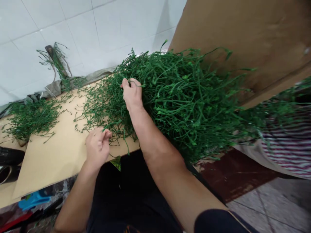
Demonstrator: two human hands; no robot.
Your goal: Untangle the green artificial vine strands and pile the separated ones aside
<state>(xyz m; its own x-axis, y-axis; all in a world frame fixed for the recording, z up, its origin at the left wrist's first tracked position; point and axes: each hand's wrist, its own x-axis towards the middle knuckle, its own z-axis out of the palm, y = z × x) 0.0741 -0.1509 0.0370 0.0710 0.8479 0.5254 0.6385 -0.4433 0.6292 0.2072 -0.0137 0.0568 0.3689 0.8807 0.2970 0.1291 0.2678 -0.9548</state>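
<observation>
A big heap of thin green plant stems (189,97), plastic-looking and with small knobbed tips, covers the right part of a tan board (60,145). At the heap's left side my right hand (133,92) is closed, with a thin stem (138,84) pinched between thumb and fingers. Lower and to the left, above the board's near edge, my left hand (98,144) has its fingers curled together. A bit of green stem (105,127) shows at its fingertips; the rest of that grip is hidden. Loose stems (92,106) spread between the heap and the board's middle.
A smaller pile of stems (31,119) lies at the left, and a few hang on an upright brown stick (57,61) by the tiled wall. Cardboard (243,42) stands behind the heap. Dark tubes (9,173), a blue item (34,199) and striped cloth (289,142) are around.
</observation>
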